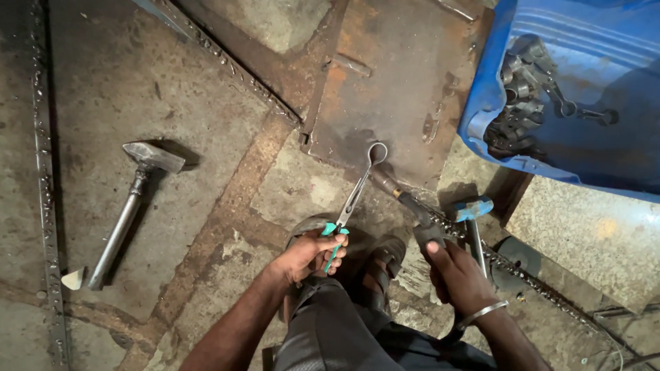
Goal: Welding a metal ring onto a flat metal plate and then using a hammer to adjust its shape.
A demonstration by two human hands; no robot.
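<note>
left hand [309, 255] clamped on green-handled pliers [354, 199] gripping metal ring [377, 152], right hand [455, 275] closed around torch [412, 206]

Hammer [130, 206] far left; parts [526, 89] in tub [619, 165] right.

Dim warm light – soft shadows, sharp focus, edges bent.

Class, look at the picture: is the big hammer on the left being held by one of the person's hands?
No. The large hammer lies alone on the floor, while the left hand grips green-handled pliers.
</note>
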